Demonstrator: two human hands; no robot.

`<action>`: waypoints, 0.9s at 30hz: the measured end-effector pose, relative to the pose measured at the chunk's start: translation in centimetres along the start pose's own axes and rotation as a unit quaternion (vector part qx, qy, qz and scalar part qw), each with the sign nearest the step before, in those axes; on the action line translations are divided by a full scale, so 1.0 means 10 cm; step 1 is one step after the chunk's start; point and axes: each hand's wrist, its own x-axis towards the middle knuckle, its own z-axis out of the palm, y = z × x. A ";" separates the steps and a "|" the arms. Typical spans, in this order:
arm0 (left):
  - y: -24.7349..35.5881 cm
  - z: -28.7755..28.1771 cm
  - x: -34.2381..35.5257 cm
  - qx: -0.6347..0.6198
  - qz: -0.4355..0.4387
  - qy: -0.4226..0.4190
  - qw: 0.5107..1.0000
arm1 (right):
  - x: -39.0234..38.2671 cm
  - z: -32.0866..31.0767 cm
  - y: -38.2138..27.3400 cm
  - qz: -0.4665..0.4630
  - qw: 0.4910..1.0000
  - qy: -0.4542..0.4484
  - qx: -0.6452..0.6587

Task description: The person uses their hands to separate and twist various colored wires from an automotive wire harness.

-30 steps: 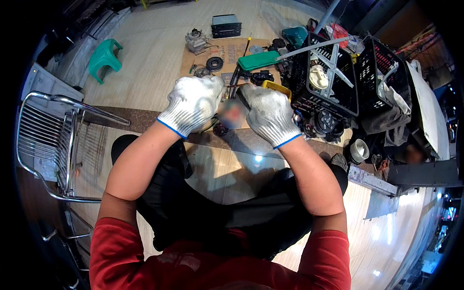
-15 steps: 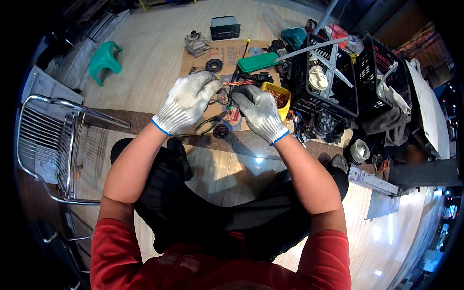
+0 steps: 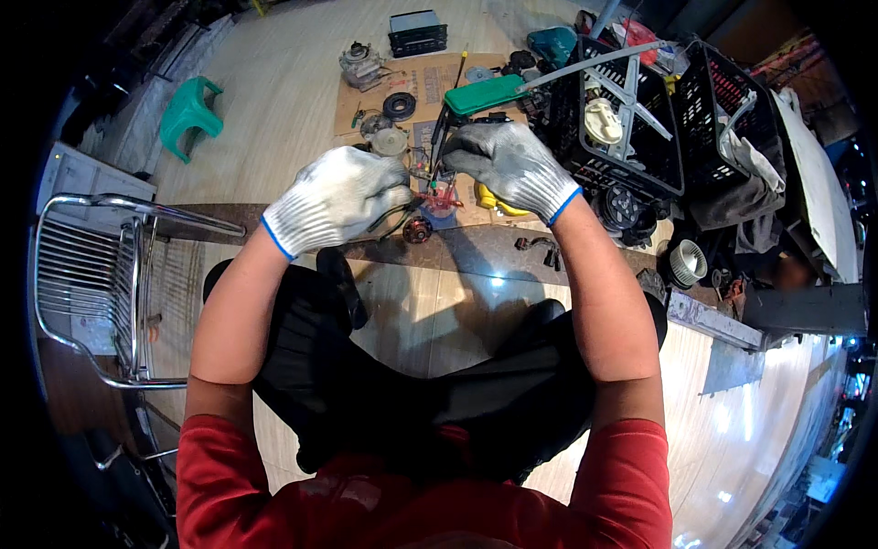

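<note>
Both hands wear white knit gloves with blue cuff edges. My left hand [image 3: 352, 197] is closed, its fingertips pointing right. A reddish, copper-coloured strand [image 3: 446, 200] runs from beside those fingertips over the work area; it looks like copper wire. My right hand [image 3: 503, 157] is higher, apart from the left, with its fingers pressed together; whatever they hold is hidden. Beneath it, a yellow container [image 3: 498, 203] is partly covered by the glove. A dark round part with a reddish centre [image 3: 417, 229] lies just below the left fingertips.
Cardboard [image 3: 439, 80] bears a black ring [image 3: 399, 106], a metal motor part [image 3: 361, 66] and a green-headed tool [image 3: 485, 95]. Black crates [image 3: 663, 169] stand to the right. A green stool [image 3: 190, 114] and metal chair [image 3: 87, 247] are at the left.
My hands have moved apart, the left one lower and leftward, the right one up. The copper-coloured strand that stretched between them now sits lower, by the left fingertips.
</note>
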 end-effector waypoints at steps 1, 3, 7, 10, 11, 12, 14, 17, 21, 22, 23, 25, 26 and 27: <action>0.00 0.04 0.00 0.030 -0.008 0.007 0.999 | 0.00 0.00 -0.02 0.007 0.999 0.014 -0.051; 0.04 0.06 0.01 0.092 -0.024 0.024 0.995 | -0.01 -0.03 -0.12 0.010 0.992 0.041 -0.123; -0.07 0.14 0.06 0.165 -0.048 0.048 0.984 | -0.04 -0.01 -0.32 -0.025 0.978 0.109 -0.174; -0.06 0.11 0.12 0.157 -0.110 0.051 0.980 | -0.07 0.03 -0.38 -0.017 0.978 0.104 -0.181; -0.07 0.10 0.13 0.152 -0.133 0.049 0.978 | -0.08 0.05 -0.40 -0.019 0.975 0.120 -0.184; -0.07 0.08 0.12 0.144 -0.141 0.058 0.978 | -0.09 0.08 -0.44 -0.023 0.972 0.138 -0.188; -0.09 0.06 0.11 0.129 -0.158 0.075 0.976 | -0.10 0.15 -0.45 -0.040 0.965 0.171 -0.194; -0.08 0.02 0.10 0.102 -0.162 0.102 0.976 | -0.14 0.22 -0.49 -0.019 0.973 0.172 -0.151; -0.05 -0.04 0.09 0.016 -0.198 0.144 0.969 | -0.17 0.38 -0.44 0.002 0.976 0.174 -0.134; -0.07 -0.03 0.07 -0.010 -0.196 0.162 0.967 | -0.16 0.41 -0.42 -0.006 0.976 0.189 -0.108; -0.08 -0.03 0.06 -0.037 -0.193 0.180 0.964 | -0.15 0.44 -0.42 0.003 0.977 0.187 -0.101; -0.05 -0.04 0.06 -0.069 -0.211 0.202 0.954 | -0.15 0.49 -0.40 0.023 0.979 0.183 -0.088; -0.04 -0.05 0.06 -0.086 -0.220 0.213 0.948 | -0.14 0.51 -0.38 0.019 0.979 0.187 -0.082; -0.05 -0.05 0.06 -0.096 -0.224 0.211 0.947 | -0.14 0.54 -0.37 0.014 0.979 0.191 -0.074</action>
